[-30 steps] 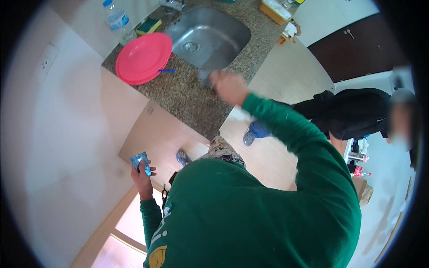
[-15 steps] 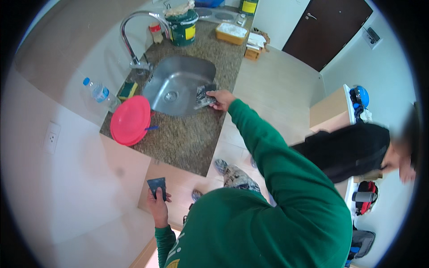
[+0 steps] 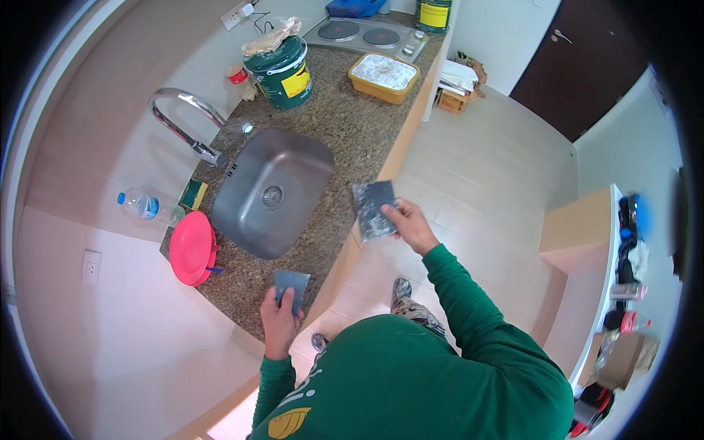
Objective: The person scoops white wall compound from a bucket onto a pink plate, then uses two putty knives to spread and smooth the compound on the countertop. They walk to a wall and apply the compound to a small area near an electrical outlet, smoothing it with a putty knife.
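Observation:
My left hand (image 3: 279, 326) is closed on a small flat blue-grey scraper (image 3: 292, 284), blade up, over the near end of the granite counter (image 3: 268, 293). My right hand (image 3: 411, 226) grips a wider flat dark square scraper (image 3: 375, 205), smeared with white, with the thumb on its face. It is held just beyond the counter's right edge. Between the hands and the tap (image 3: 187, 125) lies the steel sink (image 3: 290, 172), with its drain showing. Neither hand touches the sink. Part of each scraper is hidden by fingers.
Pink plates (image 3: 192, 249), a sponge (image 3: 193, 194) and a water bottle (image 3: 147, 205) stand left of the sink. Farther back are a green bucket (image 3: 282, 77), a yellow tub of white material (image 3: 385, 81) and a hob (image 3: 359, 35). A cluttered shelf (image 3: 598, 301) is on the right.
My right hand has moved from the sink's edge out past the counter's right edge with its scraper. My left hand has come up over the counter's near end. The person in black is out of view.

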A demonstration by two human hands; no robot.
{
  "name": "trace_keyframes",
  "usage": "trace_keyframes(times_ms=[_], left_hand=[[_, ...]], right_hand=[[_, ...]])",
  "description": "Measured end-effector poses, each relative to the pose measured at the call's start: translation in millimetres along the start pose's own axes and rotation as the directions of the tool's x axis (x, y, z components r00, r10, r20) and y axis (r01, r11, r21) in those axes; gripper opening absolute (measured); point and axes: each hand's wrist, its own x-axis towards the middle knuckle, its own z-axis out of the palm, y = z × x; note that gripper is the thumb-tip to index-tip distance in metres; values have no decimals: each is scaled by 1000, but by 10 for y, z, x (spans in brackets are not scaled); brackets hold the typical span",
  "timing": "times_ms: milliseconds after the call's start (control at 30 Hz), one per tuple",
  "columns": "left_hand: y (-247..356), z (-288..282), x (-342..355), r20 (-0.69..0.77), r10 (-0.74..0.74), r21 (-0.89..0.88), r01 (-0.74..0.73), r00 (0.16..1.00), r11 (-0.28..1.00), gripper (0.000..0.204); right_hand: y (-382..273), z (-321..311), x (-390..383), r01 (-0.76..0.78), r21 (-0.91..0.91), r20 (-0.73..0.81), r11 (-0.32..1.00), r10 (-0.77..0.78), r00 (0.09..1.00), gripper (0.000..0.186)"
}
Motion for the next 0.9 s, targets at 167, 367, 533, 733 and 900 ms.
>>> trace_keyframes(times_ms=[167, 367, 533, 733, 900], left_hand=[[314, 955, 547, 25, 71, -36, -70, 997, 997, 17], [470, 1910, 1733, 26, 396, 428, -369, 918, 825, 36], [721, 2306, 2435, 58, 313, 644, -275, 948, 714, 42], [1229, 2343, 2554, 39, 535, 780, -360, 844, 511, 39], [2313, 2268, 3340, -66, 857, 861, -405, 510, 307, 28]], right_hand=[[-697, -651, 831, 442, -753, -41, 488, -705, 708, 20], [-1102, -497, 1911, 459, -873, 230, 166, -690, 687, 29], [-1664, -355, 2359, 628, -728, 349, 276, -639, 686, 45], [-2986, 147, 3843, 847, -526, 388, 73, -866, 316, 46], [-3613, 671, 5038, 895, -444, 597, -54, -762, 250, 39]])
